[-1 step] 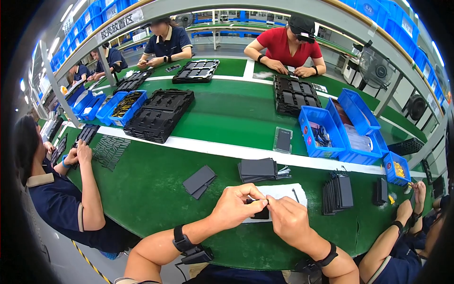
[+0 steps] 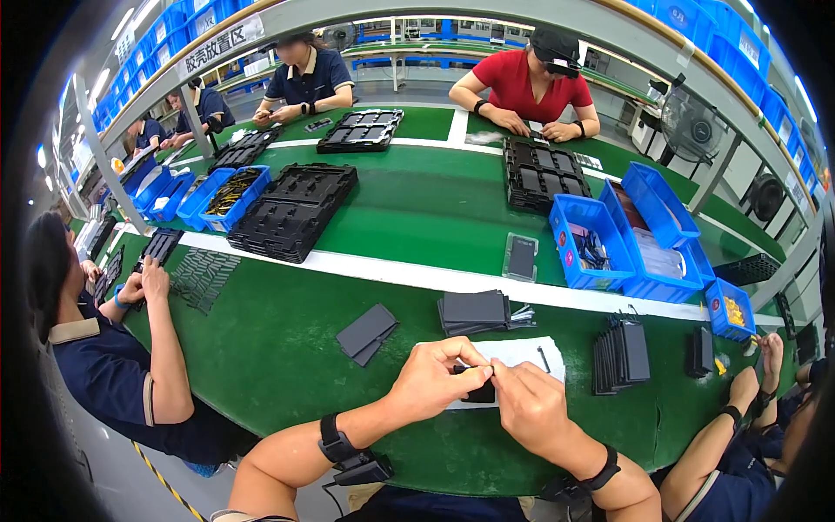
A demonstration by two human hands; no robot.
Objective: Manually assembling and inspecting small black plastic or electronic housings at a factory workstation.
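Note:
My left hand [image 2: 431, 379] and my right hand [image 2: 532, 398] meet over a white sheet [image 2: 517, 350]. Both have thumb and fingers pinched together, around a small dark piece whose kind I cannot make out. Below them, partly covered by the hands, a black flat rectangular part [image 2: 480, 395] rests on the sheet. A thin dark strip [image 2: 544, 359] lies at the sheet's right side. Just beyond the sheet is a stack of dark flat rectangular panels [image 2: 472, 310], with pale strips at its right end. Further left, two similar panels [image 2: 366, 333] overlap.
Dark panels [image 2: 621, 355] stand upright at right, beside a smaller dark block [image 2: 699, 351]. Blue bins [image 2: 592, 277] and stacked black trays [image 2: 294, 211] stand farther back. Co-workers sit close at left [image 2: 113, 348] and right [image 2: 739, 452]; others sit across the green table [image 2: 409, 217].

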